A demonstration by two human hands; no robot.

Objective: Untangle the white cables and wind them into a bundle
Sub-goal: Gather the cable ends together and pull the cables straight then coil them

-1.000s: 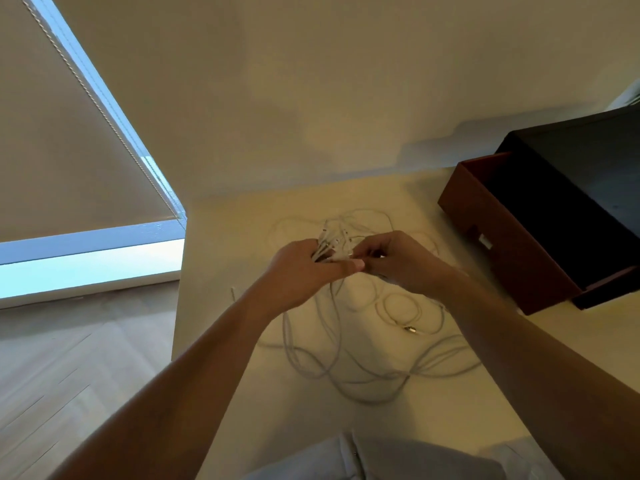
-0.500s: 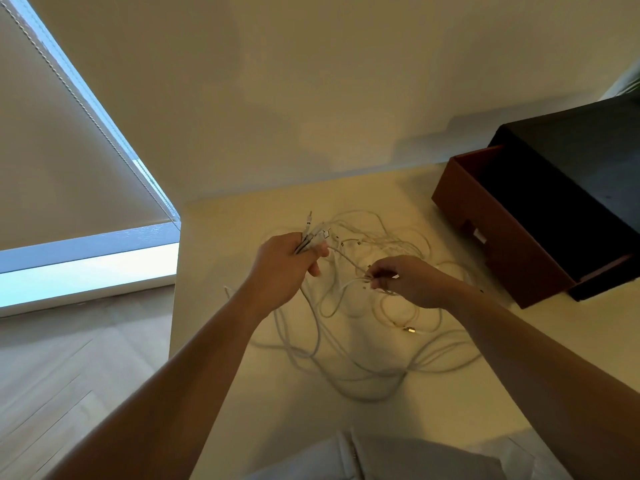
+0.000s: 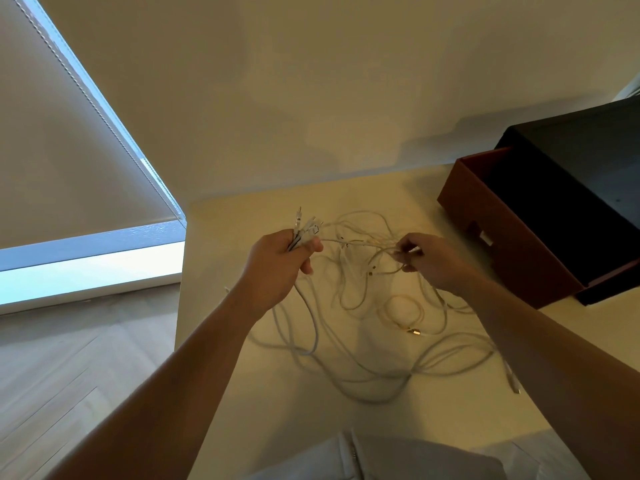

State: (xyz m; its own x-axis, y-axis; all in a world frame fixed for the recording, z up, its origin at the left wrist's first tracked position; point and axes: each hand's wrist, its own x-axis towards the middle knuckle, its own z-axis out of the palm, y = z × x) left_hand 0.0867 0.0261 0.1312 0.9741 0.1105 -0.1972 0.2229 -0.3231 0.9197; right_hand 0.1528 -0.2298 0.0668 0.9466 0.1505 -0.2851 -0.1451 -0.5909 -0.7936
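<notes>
My left hand (image 3: 277,265) was raised well left of the brown box (image 3: 502,237), wrist bent, its fingers curled round a bunch of plug ends of the white cables (image 3: 356,241) (the tips poked out above my thumb). My right hand (image 3: 429,261), nearer the box, pinched one strand, taut between both hands. The tangle's remainder lay on the table (image 3: 277,410) beside the box.
</notes>
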